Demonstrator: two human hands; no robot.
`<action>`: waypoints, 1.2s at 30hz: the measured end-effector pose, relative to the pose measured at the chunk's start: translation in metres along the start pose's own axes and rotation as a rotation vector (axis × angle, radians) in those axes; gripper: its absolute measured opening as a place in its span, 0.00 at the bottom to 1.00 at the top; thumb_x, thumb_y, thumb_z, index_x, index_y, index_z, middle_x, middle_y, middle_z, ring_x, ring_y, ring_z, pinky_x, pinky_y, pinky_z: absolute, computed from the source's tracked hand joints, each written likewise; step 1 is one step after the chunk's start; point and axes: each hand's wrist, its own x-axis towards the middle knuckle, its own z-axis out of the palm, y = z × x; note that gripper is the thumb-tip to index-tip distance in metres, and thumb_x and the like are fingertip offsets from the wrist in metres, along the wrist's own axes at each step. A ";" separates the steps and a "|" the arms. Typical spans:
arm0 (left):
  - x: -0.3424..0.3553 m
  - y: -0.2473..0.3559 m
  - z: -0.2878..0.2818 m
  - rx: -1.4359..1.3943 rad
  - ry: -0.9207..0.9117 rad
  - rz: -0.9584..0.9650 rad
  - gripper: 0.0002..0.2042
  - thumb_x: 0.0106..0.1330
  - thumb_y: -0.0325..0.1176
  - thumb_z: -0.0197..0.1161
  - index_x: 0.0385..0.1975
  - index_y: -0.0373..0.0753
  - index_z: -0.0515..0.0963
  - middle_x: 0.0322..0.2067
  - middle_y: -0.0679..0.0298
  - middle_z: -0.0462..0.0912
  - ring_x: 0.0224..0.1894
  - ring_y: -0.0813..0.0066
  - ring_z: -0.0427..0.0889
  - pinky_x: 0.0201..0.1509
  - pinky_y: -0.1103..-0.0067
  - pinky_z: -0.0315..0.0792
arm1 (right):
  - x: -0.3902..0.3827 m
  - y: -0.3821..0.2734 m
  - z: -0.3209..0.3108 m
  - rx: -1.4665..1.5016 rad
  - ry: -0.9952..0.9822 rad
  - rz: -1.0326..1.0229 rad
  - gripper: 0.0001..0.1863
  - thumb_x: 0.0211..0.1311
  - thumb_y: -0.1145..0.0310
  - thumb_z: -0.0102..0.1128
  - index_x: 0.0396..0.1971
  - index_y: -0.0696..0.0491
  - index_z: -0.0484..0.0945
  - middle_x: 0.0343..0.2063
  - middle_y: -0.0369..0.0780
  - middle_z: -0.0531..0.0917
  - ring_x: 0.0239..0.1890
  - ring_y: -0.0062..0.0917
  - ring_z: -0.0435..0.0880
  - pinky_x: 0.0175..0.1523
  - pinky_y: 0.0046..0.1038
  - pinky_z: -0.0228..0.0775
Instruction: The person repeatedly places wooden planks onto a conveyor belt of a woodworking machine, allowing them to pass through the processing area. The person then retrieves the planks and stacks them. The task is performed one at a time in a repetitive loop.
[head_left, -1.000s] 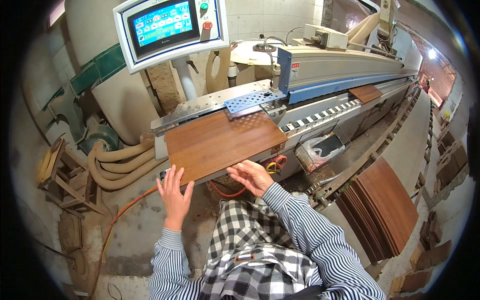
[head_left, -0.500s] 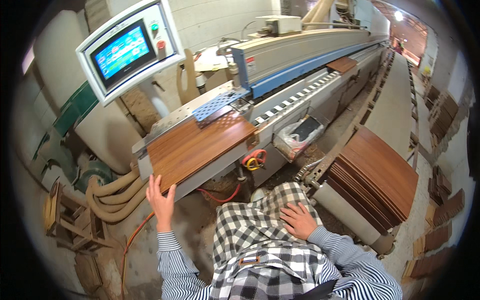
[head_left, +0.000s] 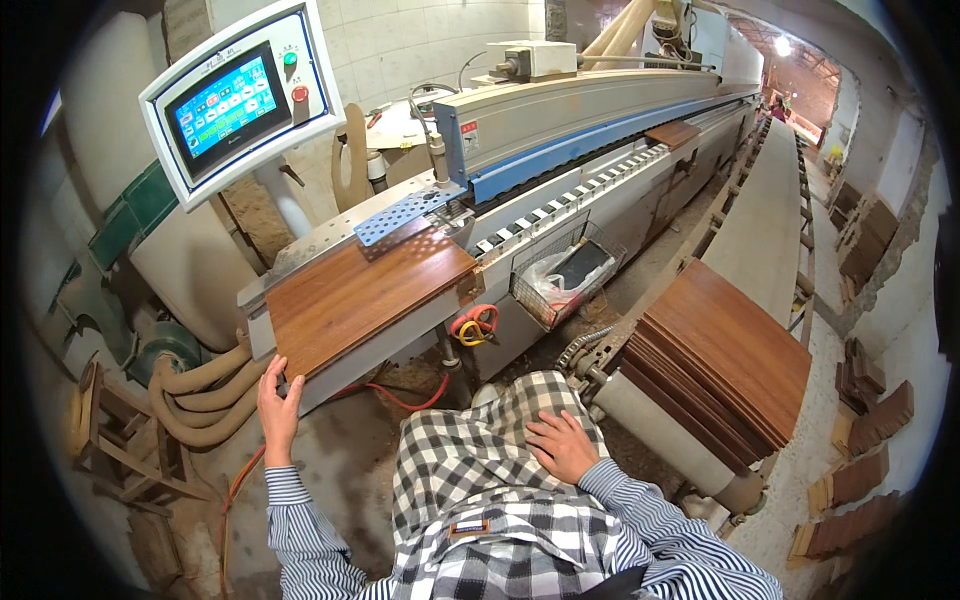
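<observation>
A brown wood-grain board [head_left: 365, 295] lies flat on the machine's infeed table [head_left: 390, 335], its far part under a blue perforated plate [head_left: 408, 213]. At the board's near left corner, my left hand [head_left: 278, 412] touches the edge with fingers stretched out and thumb apart. My right hand [head_left: 563, 446] rests flat on the checked apron [head_left: 490, 475] over my lap, fingers spread and holding nothing. Further along the machine, a second brown board [head_left: 672, 134] sits at the track of black and white pads [head_left: 570, 203].
Several matching boards [head_left: 730, 350] are stacked on the roller conveyor [head_left: 765, 220] to my right. A control panel [head_left: 240, 105] stands at upper left. A wire basket [head_left: 568, 275] and red-and-yellow-handled scissors [head_left: 474, 325] hang on the machine's side. Hoses [head_left: 205, 405] lie at left; more boards lean along the right wall.
The whole view has shifted, so everything sits further left in the picture. My left hand stays at the board's corner and my right hand stays on the apron.
</observation>
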 end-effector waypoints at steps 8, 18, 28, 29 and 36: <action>0.004 -0.003 -0.001 -0.062 -0.017 -0.029 0.22 0.60 0.33 0.68 0.54 0.35 0.75 0.57 0.53 0.77 0.60 0.57 0.73 0.65 0.69 0.65 | 0.003 -0.001 -0.001 0.008 -0.017 0.010 0.14 0.67 0.61 0.54 0.47 0.50 0.81 0.59 0.36 0.75 0.69 0.31 0.63 0.75 0.46 0.46; 0.023 0.034 0.030 0.159 -0.067 0.038 0.25 0.58 0.43 0.69 0.54 0.40 0.76 0.53 0.55 0.80 0.67 0.55 0.65 0.74 0.59 0.45 | 0.005 -0.001 -0.002 0.009 -0.027 -0.003 0.15 0.67 0.61 0.54 0.47 0.51 0.81 0.58 0.35 0.76 0.68 0.31 0.63 0.74 0.46 0.46; 0.043 0.066 0.105 0.023 -0.110 0.220 0.21 0.65 0.39 0.63 0.57 0.41 0.73 0.53 0.56 0.80 0.65 0.57 0.70 0.72 0.58 0.51 | 0.013 0.017 -0.005 0.194 0.254 -0.018 0.15 0.59 0.71 0.60 0.46 0.52 0.80 0.51 0.42 0.81 0.58 0.35 0.76 0.63 0.41 0.66; 0.043 0.061 0.098 -0.081 -0.149 0.192 0.23 0.65 0.39 0.62 0.60 0.41 0.72 0.52 0.57 0.80 0.60 0.58 0.73 0.68 0.62 0.57 | 0.021 0.022 -0.021 0.064 0.335 -0.025 0.15 0.57 0.72 0.60 0.46 0.53 0.80 0.50 0.43 0.81 0.55 0.37 0.78 0.59 0.40 0.69; 0.027 -0.007 0.053 0.479 0.182 0.078 0.15 0.71 0.41 0.54 0.49 0.39 0.79 0.45 0.59 0.83 0.48 0.60 0.78 0.56 0.65 0.66 | 0.052 0.099 -0.152 -0.630 0.521 0.324 0.19 0.57 0.70 0.60 0.50 0.52 0.76 0.51 0.44 0.80 0.60 0.39 0.72 0.70 0.47 0.55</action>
